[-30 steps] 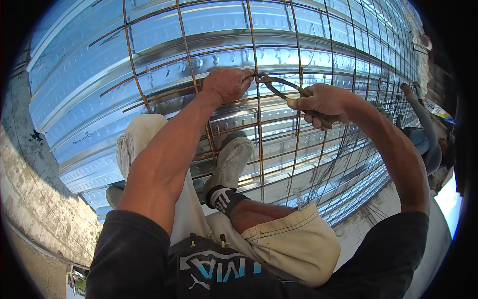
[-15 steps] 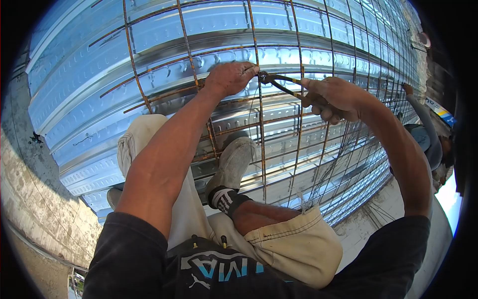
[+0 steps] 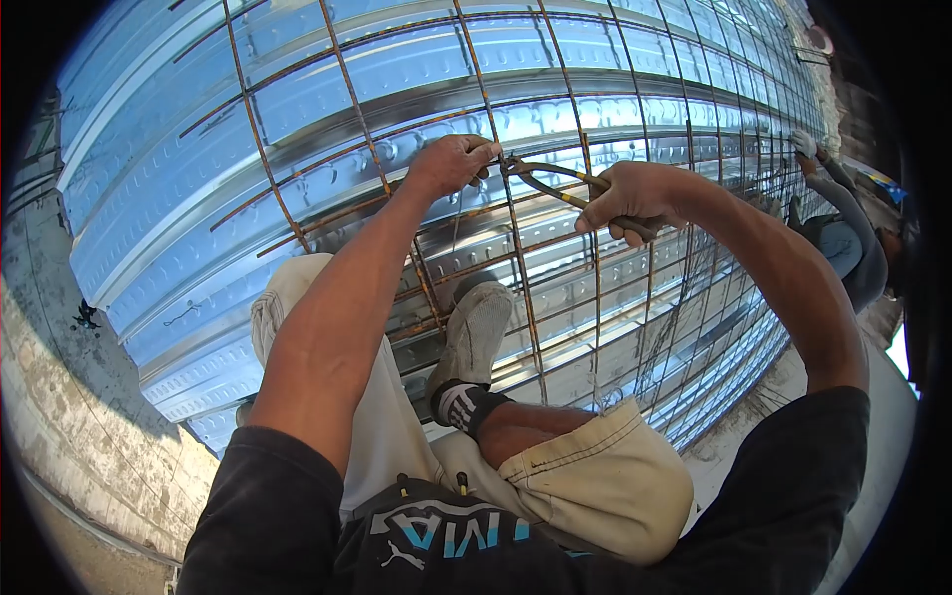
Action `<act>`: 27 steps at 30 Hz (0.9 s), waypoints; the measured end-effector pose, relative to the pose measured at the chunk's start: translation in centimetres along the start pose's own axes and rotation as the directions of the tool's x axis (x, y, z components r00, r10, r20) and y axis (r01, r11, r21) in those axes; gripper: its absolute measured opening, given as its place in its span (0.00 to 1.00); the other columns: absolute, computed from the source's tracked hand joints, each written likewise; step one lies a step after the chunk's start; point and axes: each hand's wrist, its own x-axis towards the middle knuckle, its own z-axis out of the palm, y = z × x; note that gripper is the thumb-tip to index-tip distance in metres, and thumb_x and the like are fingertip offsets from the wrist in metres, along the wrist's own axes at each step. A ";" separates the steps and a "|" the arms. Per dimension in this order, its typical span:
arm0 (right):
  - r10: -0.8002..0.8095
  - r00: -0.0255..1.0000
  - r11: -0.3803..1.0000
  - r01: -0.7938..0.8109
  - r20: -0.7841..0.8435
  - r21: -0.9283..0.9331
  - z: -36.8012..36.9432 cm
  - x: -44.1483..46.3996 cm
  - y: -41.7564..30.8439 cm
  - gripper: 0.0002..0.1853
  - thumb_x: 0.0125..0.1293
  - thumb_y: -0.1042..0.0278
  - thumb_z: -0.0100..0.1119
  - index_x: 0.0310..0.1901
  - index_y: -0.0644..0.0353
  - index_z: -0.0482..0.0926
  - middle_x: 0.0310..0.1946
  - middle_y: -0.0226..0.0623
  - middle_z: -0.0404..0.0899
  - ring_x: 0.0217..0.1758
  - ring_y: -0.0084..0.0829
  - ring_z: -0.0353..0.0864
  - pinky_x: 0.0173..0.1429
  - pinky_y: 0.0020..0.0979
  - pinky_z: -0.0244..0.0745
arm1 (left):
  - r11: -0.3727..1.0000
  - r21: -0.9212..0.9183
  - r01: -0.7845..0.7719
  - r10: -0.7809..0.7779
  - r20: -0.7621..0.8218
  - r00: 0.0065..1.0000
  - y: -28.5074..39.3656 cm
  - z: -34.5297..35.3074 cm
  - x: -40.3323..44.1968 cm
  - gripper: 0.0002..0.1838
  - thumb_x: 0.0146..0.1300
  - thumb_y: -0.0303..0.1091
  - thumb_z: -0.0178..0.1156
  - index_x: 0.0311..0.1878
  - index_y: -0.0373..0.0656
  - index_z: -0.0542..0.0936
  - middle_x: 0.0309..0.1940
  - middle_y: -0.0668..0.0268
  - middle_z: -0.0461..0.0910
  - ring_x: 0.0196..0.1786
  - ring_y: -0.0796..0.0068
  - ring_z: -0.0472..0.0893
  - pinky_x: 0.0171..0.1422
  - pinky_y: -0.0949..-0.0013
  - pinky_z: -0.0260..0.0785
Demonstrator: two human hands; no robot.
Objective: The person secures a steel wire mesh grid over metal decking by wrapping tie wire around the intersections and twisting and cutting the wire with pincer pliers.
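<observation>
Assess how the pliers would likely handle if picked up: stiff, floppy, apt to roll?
Each half of the pliers is probably stiff, as the slim handles look like metal. Lifted by one handle, they might swing at the pivot, since the handles stand spread in the right hand. That spread shape seems unlikely to roll.

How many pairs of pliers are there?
1: the pliers are in the right hand, with their jaws near the left hand. Others may be hidden.

Black T-shirt (image 3: 426, 540), white-blue lettering; cream trousers (image 3: 605, 481); striped dark sock (image 3: 464, 407); grey shoe (image 3: 476, 332).
</observation>
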 end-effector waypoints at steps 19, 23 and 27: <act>0.146 0.986 0.978 -0.156 0.080 0.139 0.2 1.1 2.0 0.19 0.75 0.53 0.59 0.31 0.60 0.75 0.17 0.22 0.64 0.14 0.14 0.57 0.18 0.23 0.53 | 0.721 -0.693 0.022 -0.239 -0.218 0.946 3.5 8.9 -8.3 0.21 0.73 0.42 0.56 0.57 0.33 0.78 0.43 0.58 0.84 0.44 0.68 0.83 0.52 0.63 0.76; 0.031 0.935 0.878 -0.195 0.353 0.438 1.6 2.9 5.4 0.18 0.72 0.52 0.62 0.29 0.54 0.75 0.20 0.22 0.74 0.19 0.15 0.72 0.22 0.22 0.68 | 0.576 -0.801 0.159 -0.239 0.021 0.971 3.7 9.5 -7.9 0.25 0.77 0.41 0.50 0.68 0.32 0.68 0.57 0.52 0.79 0.57 0.60 0.80 0.63 0.59 0.74; 0.095 0.995 0.994 -0.097 0.037 0.040 1.6 2.2 4.5 0.20 0.59 0.53 0.75 0.37 0.63 0.82 0.23 0.38 0.83 0.26 0.31 0.85 0.33 0.35 0.82 | 0.406 -0.888 0.217 -0.185 0.153 0.971 4.6 10.3 -7.1 0.29 0.76 0.36 0.50 0.75 0.35 0.58 0.68 0.48 0.69 0.68 0.53 0.73 0.72 0.55 0.68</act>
